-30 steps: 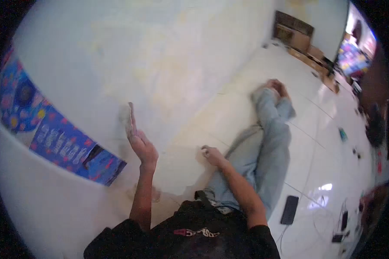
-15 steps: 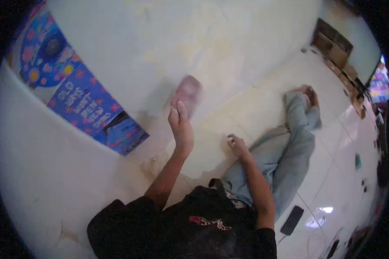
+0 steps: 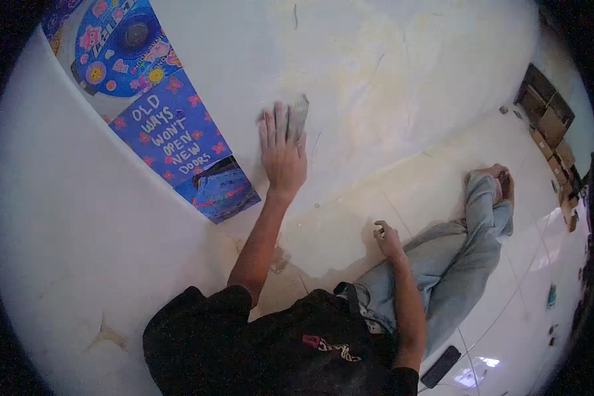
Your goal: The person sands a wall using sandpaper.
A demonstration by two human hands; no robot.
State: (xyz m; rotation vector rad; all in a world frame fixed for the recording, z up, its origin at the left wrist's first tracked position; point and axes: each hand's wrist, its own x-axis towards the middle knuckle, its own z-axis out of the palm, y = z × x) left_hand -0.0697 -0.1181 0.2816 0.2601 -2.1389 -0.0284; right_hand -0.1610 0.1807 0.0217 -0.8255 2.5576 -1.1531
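Observation:
My left hand point(image 3: 284, 165) is raised against the pale wall point(image 3: 350, 86), its back toward me and its fingers stretched out. Under and beside the fingertips shows a greyish piece of sandpaper point(image 3: 299, 111), mostly hidden by the hand and pressed to the wall. My right hand point(image 3: 389, 239) hovers by my thigh with loosely bent fingers apart and nothing visible in them.
A blue painted panel point(image 3: 178, 132) with lettering and flowers is on the wall at left. My jeans-clad legs point(image 3: 468, 257) stretch across the tiled floor. A black phone point(image 3: 441, 367) lies near my hip. Cardboard boxes point(image 3: 553, 129) stand at far right.
My left hand has turned from holding the reddish sandpaper upright, thumb in front, to lying flat over it on the wall. The view has shifted; my right hand keeps its loose pose.

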